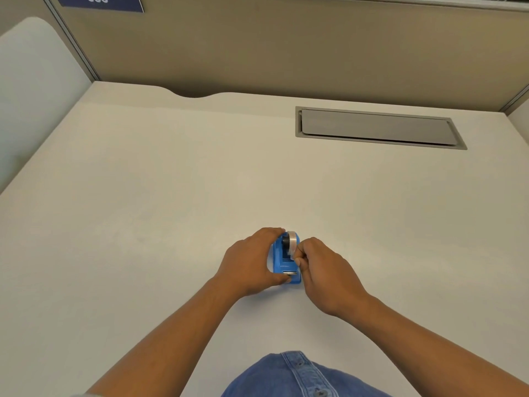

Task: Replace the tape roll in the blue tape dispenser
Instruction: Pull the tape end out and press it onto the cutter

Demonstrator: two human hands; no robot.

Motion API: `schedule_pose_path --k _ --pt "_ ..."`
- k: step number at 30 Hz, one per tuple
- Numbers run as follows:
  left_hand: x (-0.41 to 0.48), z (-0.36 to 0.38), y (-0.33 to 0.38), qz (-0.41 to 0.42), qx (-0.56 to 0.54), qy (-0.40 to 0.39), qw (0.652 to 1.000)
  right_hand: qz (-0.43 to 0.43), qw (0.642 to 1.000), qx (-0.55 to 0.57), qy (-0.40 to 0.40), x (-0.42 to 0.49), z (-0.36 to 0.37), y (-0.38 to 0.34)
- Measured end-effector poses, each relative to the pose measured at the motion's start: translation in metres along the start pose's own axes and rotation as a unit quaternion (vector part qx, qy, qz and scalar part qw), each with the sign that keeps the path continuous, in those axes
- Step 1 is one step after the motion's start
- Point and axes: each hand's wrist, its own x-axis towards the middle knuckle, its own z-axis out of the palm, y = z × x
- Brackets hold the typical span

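A small blue tape dispenser (282,262) stands on the white desk (171,196), its metal cutter end toward me. A clear tape roll (292,242) on a black core sits in its far end. My left hand (247,263) wraps the dispenser's left side, fingers over the far end and thumb at the cutter end. My right hand (323,269) is on the right side, with fingertips pinched at the strip of tape that runs down from the roll.
A grey cable hatch (378,128) is set into the desk at the back right. A beige partition wall (286,53) rises behind the desk, with a curved notch in the desk's back edge. A white panel (34,96) stands at the left.
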Motion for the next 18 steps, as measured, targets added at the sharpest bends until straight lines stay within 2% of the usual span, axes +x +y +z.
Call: schedule_pose_path --k 8,18 --pt "-0.0034 -0.0024 0.0044 0.050 0.027 -0.005 0.998 -0.006 1.000 0.002 -0.005 -0.0029 0.0070 0.0029" --pt "-0.0058 -0.0001 0.0032 0.051 0.055 -0.003 0.997 -0.009 1.000 -0.010 -0.006 0.0002 0.0074 0.0014"
